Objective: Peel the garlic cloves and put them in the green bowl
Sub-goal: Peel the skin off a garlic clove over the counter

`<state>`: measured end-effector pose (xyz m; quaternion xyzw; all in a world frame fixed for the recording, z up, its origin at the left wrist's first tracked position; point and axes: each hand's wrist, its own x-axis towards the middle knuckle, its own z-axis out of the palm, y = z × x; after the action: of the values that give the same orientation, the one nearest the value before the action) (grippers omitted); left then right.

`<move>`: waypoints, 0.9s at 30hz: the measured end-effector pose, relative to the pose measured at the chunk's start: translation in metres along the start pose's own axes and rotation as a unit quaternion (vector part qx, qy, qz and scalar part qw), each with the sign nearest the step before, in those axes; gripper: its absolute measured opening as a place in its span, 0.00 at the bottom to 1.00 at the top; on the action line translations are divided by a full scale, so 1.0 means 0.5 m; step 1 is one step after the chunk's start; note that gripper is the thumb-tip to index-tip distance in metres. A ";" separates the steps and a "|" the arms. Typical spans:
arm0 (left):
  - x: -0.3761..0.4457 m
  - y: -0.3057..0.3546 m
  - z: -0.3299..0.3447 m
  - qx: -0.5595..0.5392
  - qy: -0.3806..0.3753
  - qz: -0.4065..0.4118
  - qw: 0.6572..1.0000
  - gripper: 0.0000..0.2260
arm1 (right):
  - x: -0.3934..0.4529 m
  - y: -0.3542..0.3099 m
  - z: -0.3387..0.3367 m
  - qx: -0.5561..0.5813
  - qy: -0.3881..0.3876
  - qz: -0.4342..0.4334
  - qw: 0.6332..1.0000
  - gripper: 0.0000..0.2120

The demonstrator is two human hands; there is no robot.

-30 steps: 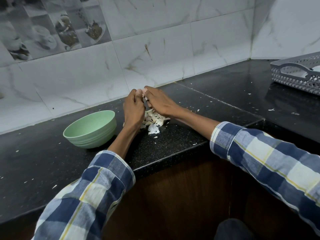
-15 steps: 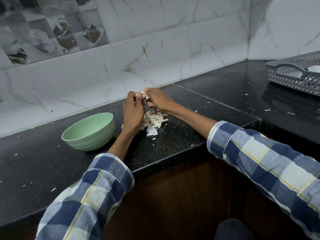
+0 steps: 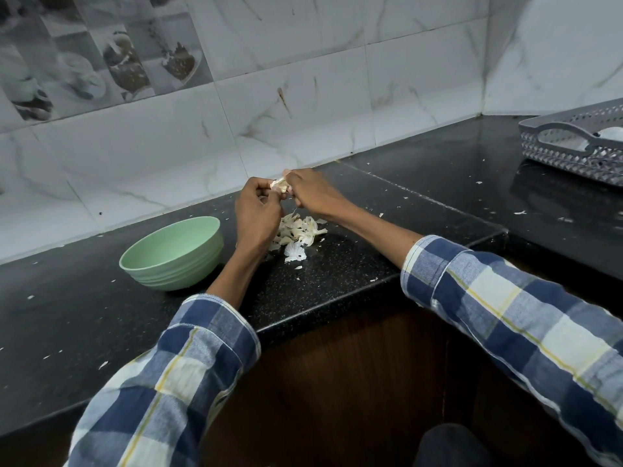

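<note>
Above the peel pile (image 3: 298,230) on the tabletop (image 3: 337,274), both our hands, left hand (image 3: 258,210) and right hand (image 3: 312,193), pinch one garlic clove (image 3: 279,186); we should strip skin gently, then drop it into the green bowl (image 3: 172,252) just left.

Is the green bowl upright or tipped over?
Upright. The green bowl sits on its base on the counter, rim facing up, left of the left hand. Its bottom is hidden.

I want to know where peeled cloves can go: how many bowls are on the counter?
1. The green bowl stands on the black counter, just left of the left hand. No other bowl shows.
</note>
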<state>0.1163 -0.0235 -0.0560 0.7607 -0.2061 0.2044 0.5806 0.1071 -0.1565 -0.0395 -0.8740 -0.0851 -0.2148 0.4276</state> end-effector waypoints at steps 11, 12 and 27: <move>-0.006 -0.006 0.007 0.003 -0.054 -0.017 0.998 0.05 | 0.006 0.006 0.000 0.019 -0.026 0.004 0.999 0.22; -0.009 -0.006 0.008 0.007 -0.063 -0.018 0.998 0.07 | 0.006 0.006 0.001 0.022 -0.033 0.002 0.999 0.23; -0.006 -0.008 0.004 0.171 -0.051 0.078 0.981 0.12 | 0.015 0.012 0.000 -0.003 0.006 0.008 1.000 0.20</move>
<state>0.1163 -0.0240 -0.0613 0.8399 -0.2556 0.2425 0.4130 0.1157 -0.1604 -0.0405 -0.8746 -0.0750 -0.2164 0.4273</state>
